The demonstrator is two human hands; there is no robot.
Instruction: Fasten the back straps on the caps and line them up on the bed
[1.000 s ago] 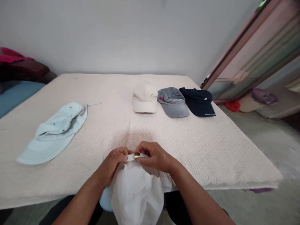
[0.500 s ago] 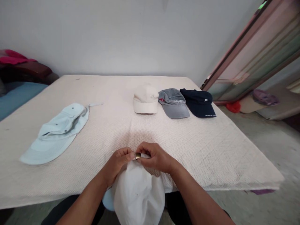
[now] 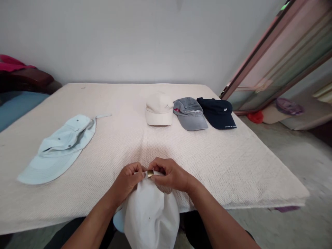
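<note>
A white cap (image 3: 153,216) hangs at the table's near edge, its crown toward me and a bit of pale blue brim (image 3: 118,221) showing at the lower left. At its back strap sits a brass-coloured buckle (image 3: 150,173). My left hand (image 3: 131,178) is closed, pinching the strap just left of the buckle. Closed as well, my right hand (image 3: 169,174) grips the strap on the buckle's right side, fingertips touching the metal. The fingers partly hide the strap.
A light blue cap (image 3: 61,141) with a loose strap lies on the left of the cloth-covered table (image 3: 124,138). Toward the back right stand a cream cap (image 3: 158,110), a grey cap (image 3: 190,114) and a navy cap (image 3: 218,114) in a row. A wall rises behind.
The left fingertips have shifted slightly left, off the buckle, and more of its brass face shows. Both hands still hold the cap's strap. The whole view has shifted slightly.
</note>
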